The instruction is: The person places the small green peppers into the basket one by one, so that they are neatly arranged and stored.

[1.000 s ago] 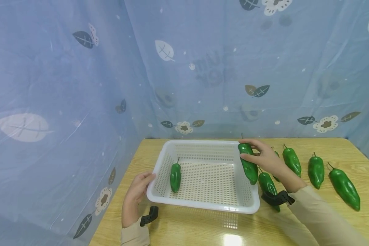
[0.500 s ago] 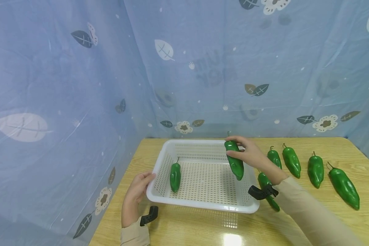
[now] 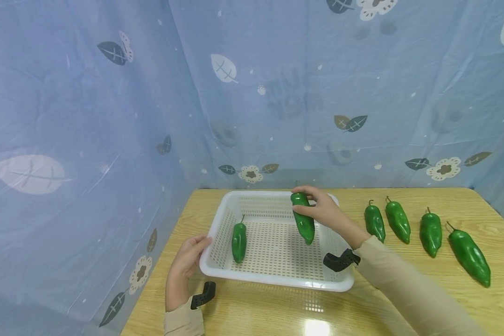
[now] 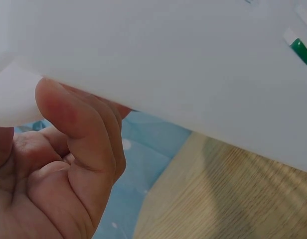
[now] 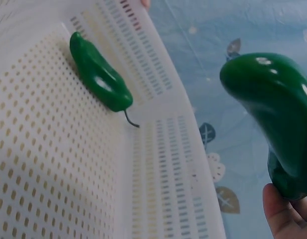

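Observation:
My right hand (image 3: 323,210) pinches a glossy green pepper (image 3: 304,219) near its stem end, holding it over the white plastic basket (image 3: 273,281). Its tip points down, and in the right wrist view this pepper (image 5: 275,104) looms large at the right. Another green pepper (image 3: 239,242) lies on the basket floor by the left wall, stem toward the back. At the basket's left end, my left hand (image 3: 188,256) grips the rim. The left wrist view shows curled fingers (image 4: 74,119) under that rim.
Several green peppers lie on the wooden table (image 3: 252,308) right of the basket, among them one (image 3: 374,221) close to my right forearm and a large one (image 3: 469,256) far right. A patterned blue curtain (image 3: 277,93) hangs behind and along the left.
My right hand has carried the pepper leftward, from the basket's right wall to over its floor. The left hand stays on the rim, and the other pepper in the basket has not moved.

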A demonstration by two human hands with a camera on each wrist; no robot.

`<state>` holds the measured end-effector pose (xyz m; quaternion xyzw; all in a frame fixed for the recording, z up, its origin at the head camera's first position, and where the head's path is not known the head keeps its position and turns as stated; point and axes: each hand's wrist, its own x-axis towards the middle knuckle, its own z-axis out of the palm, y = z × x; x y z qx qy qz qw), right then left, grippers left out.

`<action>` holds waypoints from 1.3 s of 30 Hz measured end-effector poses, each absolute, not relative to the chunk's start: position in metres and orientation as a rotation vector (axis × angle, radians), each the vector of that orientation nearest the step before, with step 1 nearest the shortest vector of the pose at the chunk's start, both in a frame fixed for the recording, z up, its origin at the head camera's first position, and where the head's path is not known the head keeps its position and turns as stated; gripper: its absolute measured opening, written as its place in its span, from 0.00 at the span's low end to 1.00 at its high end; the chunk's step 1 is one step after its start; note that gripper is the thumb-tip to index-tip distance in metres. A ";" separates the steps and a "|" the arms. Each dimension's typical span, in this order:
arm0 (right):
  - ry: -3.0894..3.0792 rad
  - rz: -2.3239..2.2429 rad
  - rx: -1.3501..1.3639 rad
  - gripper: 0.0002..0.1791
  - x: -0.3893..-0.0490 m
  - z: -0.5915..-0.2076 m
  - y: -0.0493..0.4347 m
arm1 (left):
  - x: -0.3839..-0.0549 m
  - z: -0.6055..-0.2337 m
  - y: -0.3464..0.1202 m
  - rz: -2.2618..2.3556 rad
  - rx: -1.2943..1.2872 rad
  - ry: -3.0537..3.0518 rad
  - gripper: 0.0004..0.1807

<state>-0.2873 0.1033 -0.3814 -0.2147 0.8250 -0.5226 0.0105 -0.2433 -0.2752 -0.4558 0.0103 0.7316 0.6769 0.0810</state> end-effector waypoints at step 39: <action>2.538 -1.574 -0.479 0.27 -0.314 -0.400 0.024 | -0.243 -0.456 -0.276 1.999 0.020 2.232 0.25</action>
